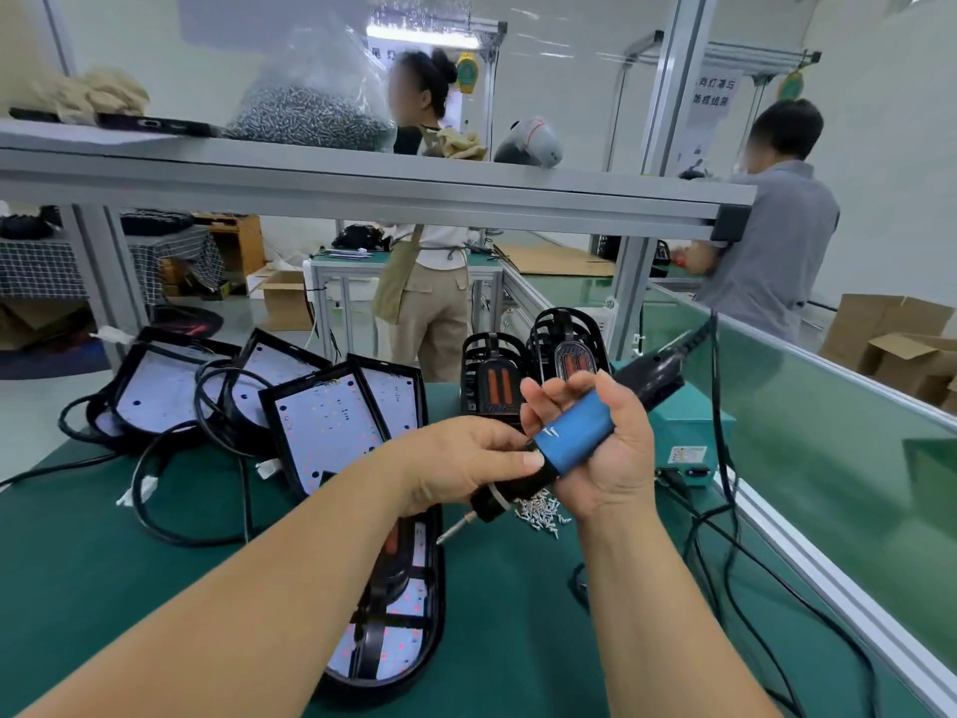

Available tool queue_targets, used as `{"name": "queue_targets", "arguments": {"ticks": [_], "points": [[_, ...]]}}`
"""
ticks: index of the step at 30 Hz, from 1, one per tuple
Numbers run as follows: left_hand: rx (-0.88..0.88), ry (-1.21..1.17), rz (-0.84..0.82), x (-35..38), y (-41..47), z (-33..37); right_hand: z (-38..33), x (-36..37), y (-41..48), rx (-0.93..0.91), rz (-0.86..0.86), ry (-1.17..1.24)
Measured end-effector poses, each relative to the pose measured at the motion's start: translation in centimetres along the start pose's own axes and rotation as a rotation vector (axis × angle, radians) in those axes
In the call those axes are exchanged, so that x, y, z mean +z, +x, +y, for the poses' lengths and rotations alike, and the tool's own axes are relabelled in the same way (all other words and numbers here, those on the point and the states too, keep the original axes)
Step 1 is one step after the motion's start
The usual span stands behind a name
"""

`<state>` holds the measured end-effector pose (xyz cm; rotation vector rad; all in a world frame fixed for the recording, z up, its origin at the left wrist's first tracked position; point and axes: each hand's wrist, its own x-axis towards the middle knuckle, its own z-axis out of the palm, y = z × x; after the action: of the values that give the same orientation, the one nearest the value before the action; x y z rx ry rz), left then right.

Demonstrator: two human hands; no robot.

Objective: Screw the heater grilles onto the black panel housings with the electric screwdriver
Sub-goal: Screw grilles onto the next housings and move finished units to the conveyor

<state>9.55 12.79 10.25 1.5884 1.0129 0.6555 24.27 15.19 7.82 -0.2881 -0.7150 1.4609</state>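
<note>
My right hand point(603, 448) grips the blue-sleeved electric screwdriver point(575, 432) above the green mat, its bit point(455, 528) pointing down-left. My left hand point(455, 466) pinches the screwdriver's black nose near the chuck. Below both hands lies a black panel housing point(409, 614) with a grille point(386, 588) set on it, partly hidden by my left forearm. A small heap of loose screws point(541, 513) lies just right of the bit. Several more black panel housings point(321, 417) with white boards are stacked at the back left. Spare grilles point(492, 375) stand upright behind my hands.
Black cables point(171, 489) loop over the mat at the left, and the screwdriver's cord point(725, 458) runs down the right side. A teal power box point(689, 427) sits at the right. An aluminium shelf rail point(414, 199) crosses overhead. Two people stand at benches behind.
</note>
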Motion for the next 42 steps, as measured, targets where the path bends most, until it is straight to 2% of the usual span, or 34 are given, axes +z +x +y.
{"name": "queue_targets", "arguments": {"ticks": [2, 4, 8, 12, 18, 21, 25, 30, 33, 37, 42], "points": [[0.077, 0.264, 0.263, -0.1, 0.3, -0.4, 0.4, -0.3, 0.0, -0.032, 0.087, 0.051], [0.238, 0.351, 0.414, 0.5, 0.3, -0.3, 0.8, -0.6, -0.2, -0.056, 0.122, 0.07], [0.449, 0.573, 0.432, 1.8, 0.8, -0.3, 1.6, -0.9, -0.5, -0.104, 0.199, 0.061], [0.491, 0.56, 0.49, 2.1, 1.5, -0.7, 1.4, -1.2, -0.6, -0.122, 0.258, 0.101], [0.419, 0.685, 0.454, 2.3, 3.1, -1.5, 1.1, -1.9, -0.8, -0.161, 0.374, 0.089], [0.251, 0.697, 0.523, 0.4, 3.7, -2.7, 0.0, -2.8, -0.7, -0.224, 0.443, 0.091], [-0.059, 0.81, 0.45, -0.4, 4.5, -4.9, -1.8, -4.2, -0.8, -0.336, 0.541, 0.105], [-0.124, 0.767, 0.43, 0.7, 5.3, -5.7, -2.2, -5.2, -1.0, -0.379, 0.643, 0.024], [-0.106, 0.585, 0.447, 0.6, 5.2, -5.5, -2.5, -5.2, -1.1, -0.373, 0.664, 0.018], [-0.103, -0.029, 0.484, -0.3, 4.2, -5.0, -3.0, -5.1, -1.1, -0.32, 0.61, 0.213], [-0.082, -0.514, 0.467, -1.0, 2.7, -5.0, -2.5, -4.2, -1.2, -0.259, 0.56, 0.337]]}}
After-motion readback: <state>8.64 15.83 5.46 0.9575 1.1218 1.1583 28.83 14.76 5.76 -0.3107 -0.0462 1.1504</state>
